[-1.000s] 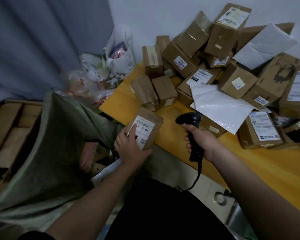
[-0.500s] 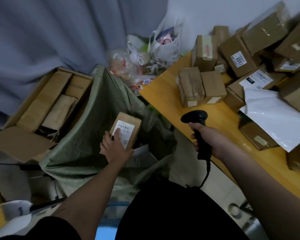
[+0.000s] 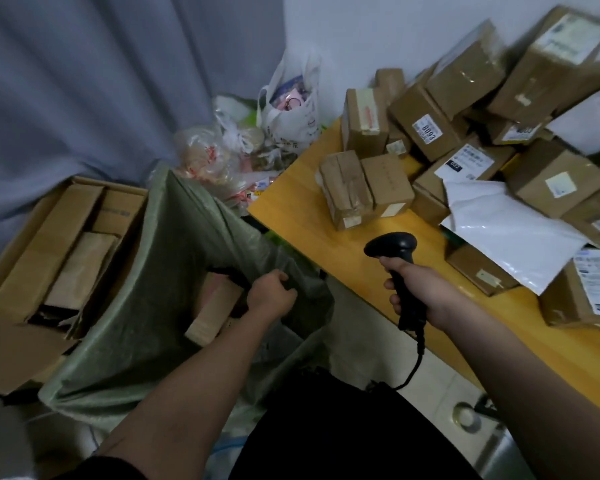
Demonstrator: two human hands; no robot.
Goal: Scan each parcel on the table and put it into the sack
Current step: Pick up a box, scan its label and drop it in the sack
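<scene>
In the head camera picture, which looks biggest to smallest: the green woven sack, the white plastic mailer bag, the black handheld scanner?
1. Green woven sack, by far.
2. White plastic mailer bag.
3. Black handheld scanner, though it is closer to the camera, which flatters it.

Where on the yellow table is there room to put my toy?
Bare table lies along the near edge, between the two small boxes and the scanner, and right of the right hand below the white mailer. The back is crowded with stacked parcels.
</scene>
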